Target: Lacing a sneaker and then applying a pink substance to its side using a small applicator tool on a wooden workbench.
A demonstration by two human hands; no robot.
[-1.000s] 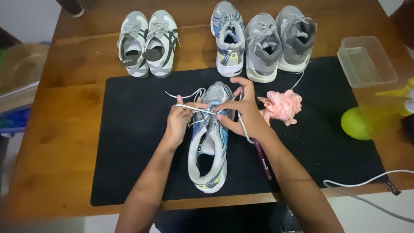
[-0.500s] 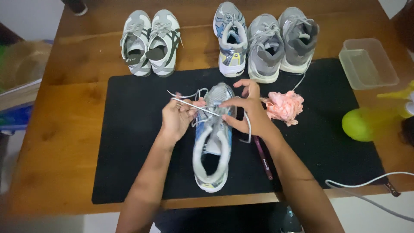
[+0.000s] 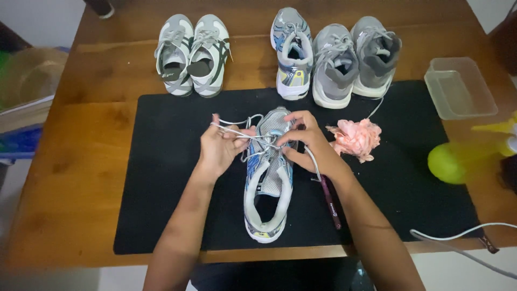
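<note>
1. Two hands work over one running shoe (image 3: 267, 183), white and grey with blue trim, lying on a black mat (image 3: 161, 161) at the middle of the wooden worktop (image 3: 81, 161), toe away from the person.
2. Left hand (image 3: 218, 148): fingers closed on a white lace (image 3: 229, 128), drawn taut to the left of the shoe's eyelets.
3. Right hand (image 3: 307, 143): fingers pinched on the lace at the upper eyelets; palm rests over the shoe's right side.
4. The hands sit close together, either side of the shoe's lacing, not touching each other.
5. Dark pen-like tool (image 3: 331, 202) lies on the mat just right of the shoe, partly under the right forearm.
6. Pink crumpled cloth (image 3: 356, 137) on the mat, near the right hand.
7. Far edge of worktop: pair of white-and-green shoes (image 3: 191, 54) at left; three grey shoes (image 3: 334, 59) at right.
8. Clear plastic tub (image 3: 460, 86) and green ball-shaped object (image 3: 447, 161) at the right side.
</note>
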